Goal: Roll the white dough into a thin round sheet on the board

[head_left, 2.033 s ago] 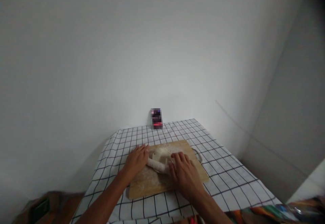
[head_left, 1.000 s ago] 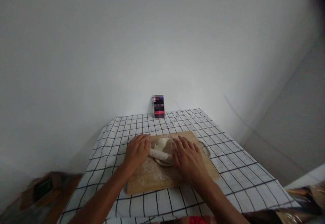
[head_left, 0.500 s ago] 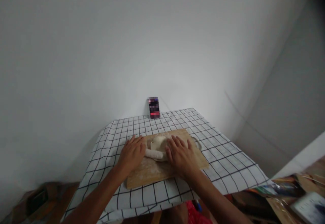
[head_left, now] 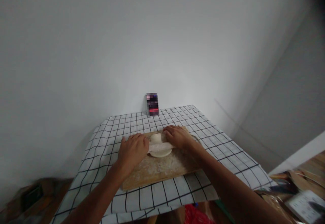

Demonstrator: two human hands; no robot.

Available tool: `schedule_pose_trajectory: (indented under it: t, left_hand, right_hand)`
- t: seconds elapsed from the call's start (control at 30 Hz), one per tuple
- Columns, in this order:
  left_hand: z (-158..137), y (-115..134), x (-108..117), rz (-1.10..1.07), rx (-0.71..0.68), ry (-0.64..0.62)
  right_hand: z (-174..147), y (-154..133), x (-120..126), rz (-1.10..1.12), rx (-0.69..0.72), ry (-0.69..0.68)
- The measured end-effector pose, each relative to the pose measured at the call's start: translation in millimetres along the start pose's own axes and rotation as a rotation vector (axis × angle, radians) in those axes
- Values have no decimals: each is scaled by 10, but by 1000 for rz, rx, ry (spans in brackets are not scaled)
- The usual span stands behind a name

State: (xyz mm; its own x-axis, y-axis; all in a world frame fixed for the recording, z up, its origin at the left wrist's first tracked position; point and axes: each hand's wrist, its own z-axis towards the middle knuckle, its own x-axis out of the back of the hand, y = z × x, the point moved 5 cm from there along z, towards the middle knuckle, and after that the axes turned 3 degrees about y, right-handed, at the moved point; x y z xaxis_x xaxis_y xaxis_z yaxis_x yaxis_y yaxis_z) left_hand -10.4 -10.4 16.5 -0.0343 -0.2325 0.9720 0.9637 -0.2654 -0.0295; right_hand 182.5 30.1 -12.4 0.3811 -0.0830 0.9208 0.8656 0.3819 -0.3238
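White dough (head_left: 161,154) lies under the rolling pin (head_left: 159,147) (floury), grasped by left hand (head_left: 134,149) and right hand (head_left: 178,137).

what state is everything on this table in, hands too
Dough: partly flattened, near edge rounded
Rolling pin: lying across the dough
Left hand: over the pin's left end
Right hand: over its right end
Board: flat, flour-dusted
Tablecloth: spread, wavy at left
Dark pixelated object: upright near the tablecloth's far edge
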Motion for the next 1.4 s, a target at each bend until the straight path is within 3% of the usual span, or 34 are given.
schedule_pose_trajectory:
  t: [0.23, 0.43, 0.53, 0.7, 0.87, 1.0, 1.2, 1.4]
  left_hand:
    - [-407, 72, -92, -81, -7, 113]
    - [-643, 55, -179, -81, -108, 217]
    - [-580, 47, -192, -86, -109, 193]
    - [-379, 0, -174, -64, 2, 139]
    - [-310, -21, -163, -85, 57, 104]
    - [-296, -16, -104, -155, 70, 81]
    - [-324, -36, -35, -306, 29, 174]
    - [-449, -25, -211, -173, -23, 291]
  right_hand:
    - [-426, -157, 45, -15, 46, 132]
    - [-686, -250, 13, -40, 34, 124]
    - [-557, -224, 21, -37, 49, 114]
    - [-128, -176, 86, -45, 53, 41]
    - [201, -259, 146, 14, 268, 33]
    - [375, -208, 71, 59, 309, -14]
    - [396, -130, -55, 88, 358, -63]
    - [113, -96, -35, 97, 322, -37]
